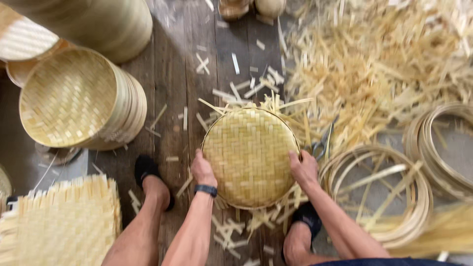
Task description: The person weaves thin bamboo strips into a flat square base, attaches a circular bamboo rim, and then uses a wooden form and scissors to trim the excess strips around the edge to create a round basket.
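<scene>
Bamboo, pale yellow and tightly woven, forms the round lid [249, 156] that both hands clamp by its rim. The left hand [203, 169] presses against the edge at nine o'clock, fingers curled onto the weave, a dark band [206, 189] round the wrist. The right hand [304, 167] grips the edge at three o'clock, fingers folded over the rim. Untrimmed strip ends stick out from under the disc at twelve and at six. It sits over the dark plank floor [172, 88], between the person's two feet in black slippers [146, 167].

Just beyond the right hand, at two o'clock, lie scissors [321, 144] among the cuttings. Further out at three and four o'clock are stacks of thin bamboo hoops [394, 197], with another stack [438, 148] near the right edge. A large heap of offcut strips [379, 64] fills one to two o'clock. At ten o'clock, well apart from the lid, finished round trays [74, 98] lie stacked on their side, with taller ones [103, 24] behind. At eight o'clock rests a flat square woven mat [64, 226] with loose ends.
</scene>
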